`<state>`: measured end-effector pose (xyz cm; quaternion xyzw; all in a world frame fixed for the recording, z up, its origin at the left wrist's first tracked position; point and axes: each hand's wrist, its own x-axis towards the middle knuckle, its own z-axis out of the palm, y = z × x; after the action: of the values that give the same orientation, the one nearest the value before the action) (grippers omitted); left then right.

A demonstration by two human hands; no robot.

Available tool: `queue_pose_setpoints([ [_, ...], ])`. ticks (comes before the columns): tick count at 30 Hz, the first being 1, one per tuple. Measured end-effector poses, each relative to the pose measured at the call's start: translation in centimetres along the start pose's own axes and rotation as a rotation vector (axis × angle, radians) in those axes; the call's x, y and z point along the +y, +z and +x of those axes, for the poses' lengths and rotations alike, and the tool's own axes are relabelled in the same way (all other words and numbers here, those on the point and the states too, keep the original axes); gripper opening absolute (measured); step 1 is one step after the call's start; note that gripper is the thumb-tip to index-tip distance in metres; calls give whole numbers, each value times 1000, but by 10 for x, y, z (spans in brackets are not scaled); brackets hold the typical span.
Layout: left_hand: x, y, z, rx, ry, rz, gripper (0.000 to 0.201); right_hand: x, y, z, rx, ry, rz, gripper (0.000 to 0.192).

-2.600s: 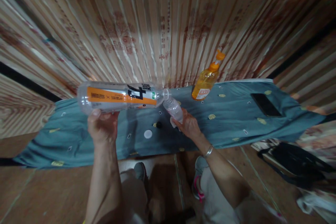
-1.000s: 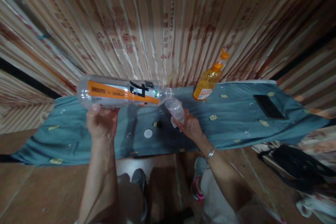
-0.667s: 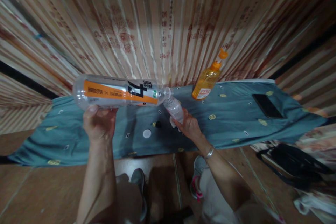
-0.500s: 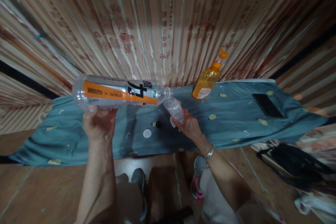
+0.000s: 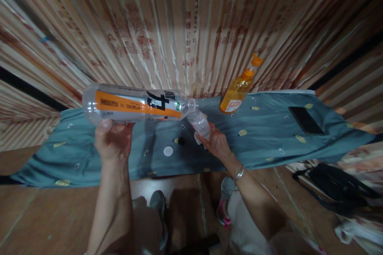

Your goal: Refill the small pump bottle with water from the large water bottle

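Observation:
My left hand (image 5: 113, 137) is closed round a large clear plastic bottle (image 5: 134, 104) with an orange and silver label, held on its side above the cloth. Its uncapped mouth points right and meets the neck of a small clear plastic bottle (image 5: 200, 124). That small bottle leans up to the left, gripped in my right hand (image 5: 218, 141), whose fingers partly hide its lower end. Whether liquid passes between the mouths, I cannot tell. Below them on the cloth lie a white cap (image 5: 168, 151) and a small black cap (image 5: 181, 140).
A teal patterned cloth (image 5: 257, 147) covers the narrow table. An orange pump bottle (image 5: 236, 91) stands at its back edge, and a dark phone (image 5: 305, 120) lies to the right. Pleated curtains (image 5: 167, 28) hang close behind. A black bag (image 5: 335, 183) sits low at the right.
Both bottles and both hands stay almost in place; the large bottle's neck shows only a very slight shift to the right.

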<state>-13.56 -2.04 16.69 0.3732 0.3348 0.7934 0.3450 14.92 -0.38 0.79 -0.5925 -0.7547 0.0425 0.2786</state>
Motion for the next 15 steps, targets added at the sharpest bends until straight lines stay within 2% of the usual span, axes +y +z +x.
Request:
queue_pose_setpoints([
  [3, 2, 2, -1, 0, 9, 26, 23, 0, -1, 0, -15, -2, -9, 56],
  [7, 2, 3, -2, -3, 22, 20, 31, 0, -3, 1, -7, -20, -10, 57],
  [11, 2, 2, -1, 5, -6, 24, 25, 0, -3, 1, -17, -8, -4, 57],
  [15, 2, 0, -1, 19, -7, 15, 35, 1, -2, 1, -21, -9, 2, 58],
])
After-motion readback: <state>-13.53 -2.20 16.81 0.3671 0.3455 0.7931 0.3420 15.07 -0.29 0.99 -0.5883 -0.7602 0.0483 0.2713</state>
